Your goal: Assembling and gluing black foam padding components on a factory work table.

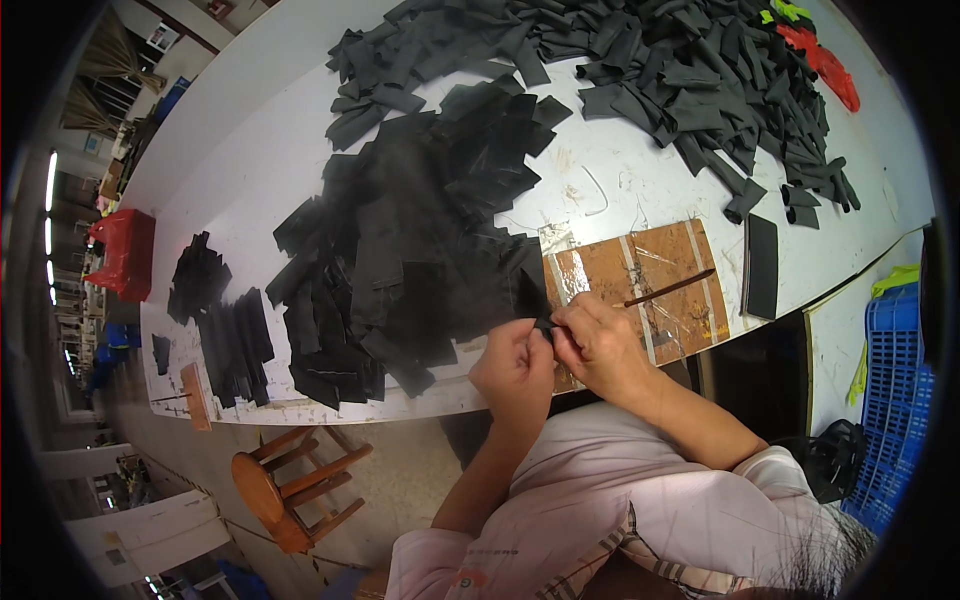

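Small black fabric piece (541, 322) sits pinched between the fingers of both the left hand (515, 365) and right hand (597, 345), at the white bench's (250, 150) near edge; beyond lies the black fabric pile (420, 250).

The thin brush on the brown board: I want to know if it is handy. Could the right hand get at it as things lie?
Probably yes. The thin brush lies bare on the brown board, just beyond the right hand, with nothing between. That hand's fingers pinch a small black piece together with the left hand, though.
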Available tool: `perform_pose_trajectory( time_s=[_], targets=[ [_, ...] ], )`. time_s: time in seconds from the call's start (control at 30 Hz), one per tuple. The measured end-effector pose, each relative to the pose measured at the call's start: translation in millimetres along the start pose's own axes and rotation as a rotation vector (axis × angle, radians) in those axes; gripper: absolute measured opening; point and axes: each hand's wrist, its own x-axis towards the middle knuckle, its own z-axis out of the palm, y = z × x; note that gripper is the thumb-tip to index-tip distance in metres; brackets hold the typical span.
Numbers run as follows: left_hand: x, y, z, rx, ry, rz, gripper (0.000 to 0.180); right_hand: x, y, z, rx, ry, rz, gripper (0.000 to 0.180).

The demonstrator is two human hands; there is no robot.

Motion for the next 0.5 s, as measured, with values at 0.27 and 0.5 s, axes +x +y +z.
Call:
perform_pose_trajectory(
  time_s=[0.27, 0.5],
  targets=[
    [22, -6, -20, -1.076, -0.356, -0.712, 0.023, 1, 14, 0, 0.507, -0.065, 0.320, 0.008],
    [8, -7, -2, -0.530, -0.167, -0.359, 0.026, -2, 14, 0, 1.539, -0.264, 0.957, 0.009]
  ],
)
